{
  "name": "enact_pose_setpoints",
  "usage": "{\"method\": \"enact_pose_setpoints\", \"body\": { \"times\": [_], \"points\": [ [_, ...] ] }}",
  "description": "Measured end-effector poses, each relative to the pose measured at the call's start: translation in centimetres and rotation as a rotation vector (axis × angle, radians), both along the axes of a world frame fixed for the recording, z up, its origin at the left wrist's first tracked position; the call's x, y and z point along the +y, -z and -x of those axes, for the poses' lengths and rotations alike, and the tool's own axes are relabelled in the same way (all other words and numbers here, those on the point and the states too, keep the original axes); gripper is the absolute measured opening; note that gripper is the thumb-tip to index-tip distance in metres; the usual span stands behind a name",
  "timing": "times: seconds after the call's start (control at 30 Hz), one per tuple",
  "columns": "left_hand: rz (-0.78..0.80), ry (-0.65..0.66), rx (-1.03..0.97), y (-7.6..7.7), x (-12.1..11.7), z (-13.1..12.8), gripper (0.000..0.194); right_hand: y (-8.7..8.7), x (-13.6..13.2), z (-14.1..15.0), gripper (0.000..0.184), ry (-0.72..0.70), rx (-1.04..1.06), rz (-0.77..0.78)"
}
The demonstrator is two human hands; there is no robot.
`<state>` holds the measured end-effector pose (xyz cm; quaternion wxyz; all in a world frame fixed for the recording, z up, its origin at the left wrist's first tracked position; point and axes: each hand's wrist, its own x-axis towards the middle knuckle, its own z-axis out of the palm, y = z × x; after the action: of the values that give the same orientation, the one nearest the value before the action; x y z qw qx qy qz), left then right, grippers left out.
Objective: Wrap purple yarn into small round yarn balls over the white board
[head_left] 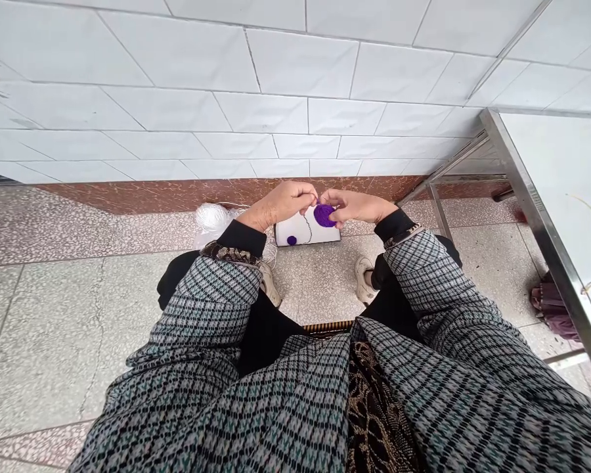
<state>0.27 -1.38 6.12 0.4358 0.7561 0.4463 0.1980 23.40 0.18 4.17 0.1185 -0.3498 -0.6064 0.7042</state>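
Observation:
My right hand [358, 205] is closed around a round, ridged bundle of purple yarn [324, 215], its fingers at the top and right side. Close beside it, my left hand [286, 202] pinches purple yarn at the bundle's upper left; the exact grip is too small to make out. Below both hands, a shallow white box [320, 236] with a dark edge stands on the floor. A smaller purple yarn ball [291, 240] lies at its left end. One thin dark strand [310, 228] runs up across the box toward my left hand.
Left of the box sits white yarn [211, 217] in clear plastic. A white tiled wall [308, 66] rises in front. At right stands a metal-framed table [546, 217], with a dark maroon bundle [554, 305] beneath it. My shoes [363, 279] flank the box on the speckled floor.

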Motion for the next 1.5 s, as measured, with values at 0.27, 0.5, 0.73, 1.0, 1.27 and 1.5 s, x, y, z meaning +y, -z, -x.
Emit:
{"method": "enact_pose_setpoints", "body": {
  "times": [0.27,0.5,0.73,1.0,1.27,1.5],
  "points": [
    [0.045,0.073,0.105,1.1,-0.2,-1.1,0.018,-0.4,0.8,-0.1,0.055,0.338,0.462,0.003],
    [-0.022,0.16,0.08,1.2,-0.5,-1.2,0.019,1.0,1.0,0.4,0.037,0.545,0.005,-0.194],
    [-0.14,-0.082,0.015,1.4,0.4,-0.2,0.018,0.5,0.2,0.0,0.028,0.131,0.01,-0.028],
    [-0.112,-0.051,0.033,3.3,0.7,-1.3,0.02,-0.6,0.3,0.0,0.043,0.337,0.253,0.033],
    [-0.16,0.132,0.077,2.7,-0.4,-1.5,0.021,1.2,0.7,0.9,0.035,0.561,-0.165,-0.237],
    [-0.205,-0.116,0.055,2.0,0.7,-0.3,0.02,0.1,0.0,0.5,0.03,0.148,-0.087,-0.055]
  ]
}}
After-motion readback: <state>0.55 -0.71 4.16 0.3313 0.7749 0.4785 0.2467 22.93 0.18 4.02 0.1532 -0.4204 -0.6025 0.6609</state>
